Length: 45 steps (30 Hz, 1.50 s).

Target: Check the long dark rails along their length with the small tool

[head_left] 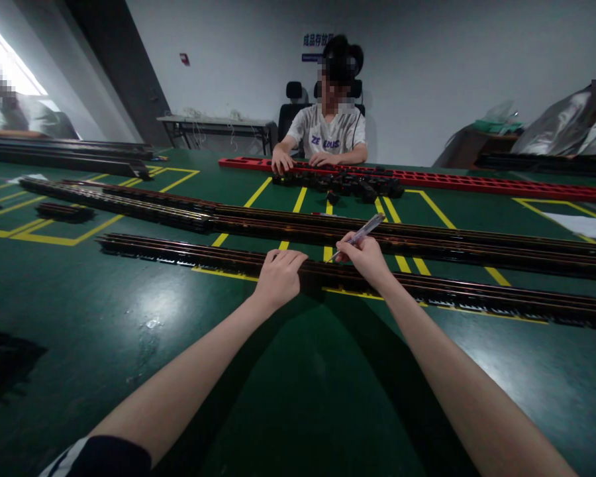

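Observation:
A bundle of long, dark, glossy strips (457, 291) lies across the green table in front of me. My left hand (279, 278) is on the bundle, its fingers together and curled over the far edge. In my right hand (365, 257) is a slim pen-like tool (366, 228) with a clear handle, gripped between thumb and fingers. Its thin tip slants down to the left and meets the dark strips just right of my left hand; whether it touches them I cannot tell.
Behind lies another row of long dark strips (278, 225). Beyond it are a pile of black parts (347, 182) and a red slotted rail (477, 182), with a co-worker's hands (283, 160) at them. Yellow tape lines (255, 192) mark the table (129, 344). More dark pieces (4, 361) lie left.

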### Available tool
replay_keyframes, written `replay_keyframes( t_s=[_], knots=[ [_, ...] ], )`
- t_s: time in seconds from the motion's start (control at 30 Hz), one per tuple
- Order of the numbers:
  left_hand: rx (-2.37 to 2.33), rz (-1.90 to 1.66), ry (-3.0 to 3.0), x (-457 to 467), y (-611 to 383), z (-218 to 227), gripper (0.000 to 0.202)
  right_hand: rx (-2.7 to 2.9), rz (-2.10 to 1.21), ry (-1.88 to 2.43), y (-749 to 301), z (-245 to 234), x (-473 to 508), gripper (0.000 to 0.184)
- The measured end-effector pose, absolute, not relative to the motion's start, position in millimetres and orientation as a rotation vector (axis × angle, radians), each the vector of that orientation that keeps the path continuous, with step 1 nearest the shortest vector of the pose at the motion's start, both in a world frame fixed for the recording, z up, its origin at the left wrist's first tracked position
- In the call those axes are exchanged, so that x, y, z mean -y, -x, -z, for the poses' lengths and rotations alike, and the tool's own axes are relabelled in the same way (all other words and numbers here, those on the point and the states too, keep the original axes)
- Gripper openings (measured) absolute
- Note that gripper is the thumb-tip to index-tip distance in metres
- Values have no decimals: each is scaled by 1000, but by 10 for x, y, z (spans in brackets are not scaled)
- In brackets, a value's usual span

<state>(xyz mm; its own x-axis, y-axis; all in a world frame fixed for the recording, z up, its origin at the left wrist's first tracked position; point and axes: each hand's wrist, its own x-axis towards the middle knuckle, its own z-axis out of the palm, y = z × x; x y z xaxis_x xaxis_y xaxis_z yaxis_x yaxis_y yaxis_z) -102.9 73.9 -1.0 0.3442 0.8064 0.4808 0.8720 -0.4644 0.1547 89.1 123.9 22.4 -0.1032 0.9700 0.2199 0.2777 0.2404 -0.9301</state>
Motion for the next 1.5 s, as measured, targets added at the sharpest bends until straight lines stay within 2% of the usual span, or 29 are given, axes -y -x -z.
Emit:
replay_keyframes(
  t_s=[1.5],
  knots=[
    [1551,642,2410,-759,998,30,37,1408,-930,1198,-926,-171,-1288,14]
  ],
)
